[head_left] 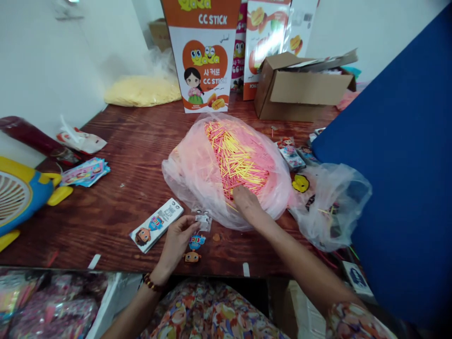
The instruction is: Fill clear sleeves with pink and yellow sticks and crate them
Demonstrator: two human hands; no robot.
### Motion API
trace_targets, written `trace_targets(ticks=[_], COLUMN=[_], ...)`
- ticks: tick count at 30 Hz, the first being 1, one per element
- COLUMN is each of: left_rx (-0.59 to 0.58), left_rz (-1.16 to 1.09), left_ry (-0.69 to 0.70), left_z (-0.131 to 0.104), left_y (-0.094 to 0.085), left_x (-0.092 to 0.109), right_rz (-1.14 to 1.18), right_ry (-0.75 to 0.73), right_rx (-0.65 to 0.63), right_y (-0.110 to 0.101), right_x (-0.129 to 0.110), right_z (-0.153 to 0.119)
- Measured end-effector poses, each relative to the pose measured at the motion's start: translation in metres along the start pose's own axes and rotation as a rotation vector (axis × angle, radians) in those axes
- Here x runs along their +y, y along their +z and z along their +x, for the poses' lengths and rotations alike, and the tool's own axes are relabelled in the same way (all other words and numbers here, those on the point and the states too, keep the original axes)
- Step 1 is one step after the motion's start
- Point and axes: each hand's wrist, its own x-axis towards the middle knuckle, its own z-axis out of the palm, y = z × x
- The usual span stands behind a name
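Observation:
Between the thumb and fingers of my left hand point(181, 234) is the edge of a small clear plastic packet point(196, 241), printed with "Stick" lettering and a cartoon face. It lies near the table's front edge. My right hand point(246, 201) reaches over the rim of a large translucent plastic bag point(190, 165). Its fingers are bunched and bent down into a heap of thin pink and yellow sticks point(236, 157); the fingertips are partly hidden, so what they grip does not show. Left of my left hand lies a stack of flat printed packets point(156, 225).
A tall "CC Stick" carton point(206, 56) and an open cardboard box point(300, 89) stand behind the bag. On the right are another clear bag point(332, 207) and a blue panel point(399, 179). A yellow-blue fan point(24, 193) and blue-pink packets point(86, 172) are at left.

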Motion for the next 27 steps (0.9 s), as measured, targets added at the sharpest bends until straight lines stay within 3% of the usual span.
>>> trace_targets(ticks=[5,12,18,20,23,27], left_rx=[0.006,-0.060,-0.036,-0.044,-0.102,-0.192], left_rz=[0.048,-0.029,-0.022,0.022,0.073,0.085], left_ry=[0.047,-0.001,0.008,0.037,0.073,0.092], left_z=[-0.002,0.001,-0.005,-0.006,-0.004,0.006], left_y=[-0.003,0.004,0.007,0.006,0.011,0.027], left_x=[0.006,0.008,0.019,0.026,0.037,0.051], right_rz=[0.157,1.042,1.200,1.365,1.598,1.598], right_ry=[0.048,0.036,0.085,0.131,0.185,0.098], right_rx=[0.039,0.186,0.229,0.244,0.166,0.081], right_y=[0.001,0.002,0.016,0.011,-0.004,-0.026], right_x=[0.012,0.037,0.040,0.038,0.032,0.019], right_z=[0.004,-0.022,-0.034,-0.030,-0.025,-0.026])
